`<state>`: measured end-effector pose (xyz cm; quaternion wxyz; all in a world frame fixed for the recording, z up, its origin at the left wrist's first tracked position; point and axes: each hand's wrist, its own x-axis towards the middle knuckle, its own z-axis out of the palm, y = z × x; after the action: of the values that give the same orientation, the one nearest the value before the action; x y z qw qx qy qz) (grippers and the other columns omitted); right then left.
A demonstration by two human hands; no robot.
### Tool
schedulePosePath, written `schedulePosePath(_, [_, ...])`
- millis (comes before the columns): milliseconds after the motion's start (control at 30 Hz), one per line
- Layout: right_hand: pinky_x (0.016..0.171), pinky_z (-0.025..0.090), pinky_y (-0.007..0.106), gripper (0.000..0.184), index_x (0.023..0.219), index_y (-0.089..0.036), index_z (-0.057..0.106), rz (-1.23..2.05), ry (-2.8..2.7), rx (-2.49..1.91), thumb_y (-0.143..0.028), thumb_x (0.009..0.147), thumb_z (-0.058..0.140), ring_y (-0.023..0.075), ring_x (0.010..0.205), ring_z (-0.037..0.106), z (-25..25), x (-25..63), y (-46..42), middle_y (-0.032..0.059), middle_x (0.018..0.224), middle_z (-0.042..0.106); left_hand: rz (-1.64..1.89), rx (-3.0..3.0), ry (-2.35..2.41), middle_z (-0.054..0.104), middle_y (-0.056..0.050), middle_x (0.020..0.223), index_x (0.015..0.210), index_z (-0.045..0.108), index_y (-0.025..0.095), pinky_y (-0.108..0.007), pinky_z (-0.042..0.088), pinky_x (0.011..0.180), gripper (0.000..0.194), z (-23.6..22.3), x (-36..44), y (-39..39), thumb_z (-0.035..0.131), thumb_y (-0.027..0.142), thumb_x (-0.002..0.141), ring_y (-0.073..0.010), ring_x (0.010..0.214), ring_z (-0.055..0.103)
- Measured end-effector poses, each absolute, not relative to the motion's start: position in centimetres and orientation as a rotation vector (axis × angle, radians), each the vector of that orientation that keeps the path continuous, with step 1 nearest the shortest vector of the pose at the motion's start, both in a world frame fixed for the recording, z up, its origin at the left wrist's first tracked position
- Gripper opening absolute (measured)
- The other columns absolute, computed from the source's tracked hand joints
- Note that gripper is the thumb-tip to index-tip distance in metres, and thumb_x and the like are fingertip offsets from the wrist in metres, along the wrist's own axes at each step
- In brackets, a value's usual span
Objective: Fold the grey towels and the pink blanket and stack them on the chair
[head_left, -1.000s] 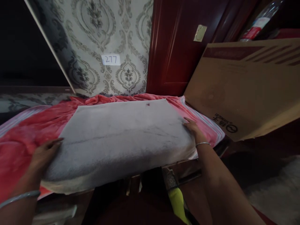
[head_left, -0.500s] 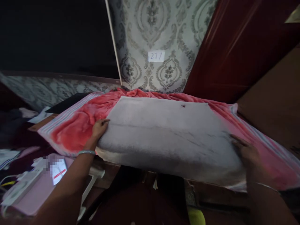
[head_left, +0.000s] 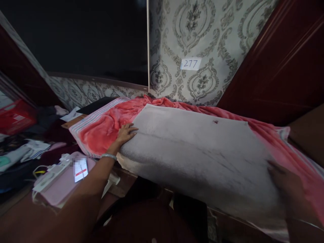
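Observation:
A grey plush cloth [head_left: 182, 145] lies spread over a pink-red blanket [head_left: 97, 136], its near part hanging over the front edge. My left hand [head_left: 125, 134] rests on the cloth's left edge, fingers spread and lying flat. At the cloth's right edge is my right hand [head_left: 287, 177], dim and slightly blurred; its fingers look stretched out on the fabric. A small dark mark [head_left: 215, 122] shows near the cloth's far edge, and faint dark creases run across its middle.
On the left, a pink surface [head_left: 57, 194] bears a white power strip [head_left: 52, 173] and a lit phone [head_left: 81, 169]. Clothes [head_left: 22, 153] and a red bag [head_left: 17, 116] lie beyond. Behind stand a dark screen [head_left: 88, 40] and a patterned wall [head_left: 192, 27] with a paper marked 277 [head_left: 191, 63].
The view has turned left, so the scene sits farther right. My left hand's fingers have spread out flat on the cloth's edge. The cloth lies much as before.

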<state>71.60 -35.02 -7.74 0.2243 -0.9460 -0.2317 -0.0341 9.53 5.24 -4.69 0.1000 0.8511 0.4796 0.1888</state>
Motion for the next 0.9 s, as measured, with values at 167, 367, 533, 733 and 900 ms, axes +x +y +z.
schedulePosePath(167, [0.091,0.053,0.054,0.068,0.136,-0.024,0.072,0.059,-0.366,-2.515,-0.053,0.078,0.053,0.0409,0.114,0.067,-7.8,70.8,-35.0,0.0223,0.119,0.072,0.534,2.517,1.46,0.058,-0.009,0.14,0.113,0.08,0.027,-0.05,0.043,0.108,0.027,-4.8,10.2,5.6,0.063,0.027,0.091,-0.0314,0.13,0.05])
schedulePosePath(367, [0.089,0.053,0.055,0.07,0.137,-0.019,0.071,0.076,-0.373,-2.48,-0.054,0.079,0.052,0.043,0.118,0.064,-7.6,70.3,-34.8,0.0258,0.119,0.071,0.63,2.564,1.507,0.064,-0.012,0.121,0.097,0.078,0.02,-0.046,0.047,0.099,0.021,-4.9,11.1,5.7,0.057,0.023,0.092,-0.0313,0.118,0.054])
schedulePosePath(533, [0.085,0.053,0.056,0.068,0.134,-0.016,0.073,-0.105,-0.357,-2.572,-0.052,0.085,0.043,0.0444,0.108,0.067,-8.0,69.3,-34.4,0.0264,0.109,0.072,0.663,2.607,1.51,0.065,-0.015,0.115,0.094,0.075,0.017,-0.046,0.045,0.104,0.027,-4.7,11.4,5.6,0.048,0.018,0.091,-0.0303,0.113,0.054])
schedulePosePath(733, [0.09,0.054,0.053,0.064,0.126,-0.006,0.075,-0.245,-0.333,-2.383,-0.045,0.085,0.045,0.0423,0.108,0.067,-8.1,68.3,-34.2,0.026,0.113,0.073,0.783,2.57,1.699,0.061,-0.018,0.13,0.098,0.071,0.015,-0.051,0.044,0.104,0.03,-4.2,11.7,4.6,0.043,0.023,0.096,-0.0349,0.124,0.051])
schedulePosePath(900, [0.103,0.05,0.04,0.044,0.109,-0.006,0.074,-0.258,-0.252,-2.084,-0.029,0.079,0.051,0.0338,0.108,0.068,-8.2,68.5,-34.0,0.0239,0.113,0.073,0.873,2.543,1.702,0.064,-0.015,0.125,0.097,0.066,0.018,-0.045,0.044,0.108,0.028,-4.2,11.6,4.8,0.038,0.022,0.098,-0.0288,0.122,0.055])
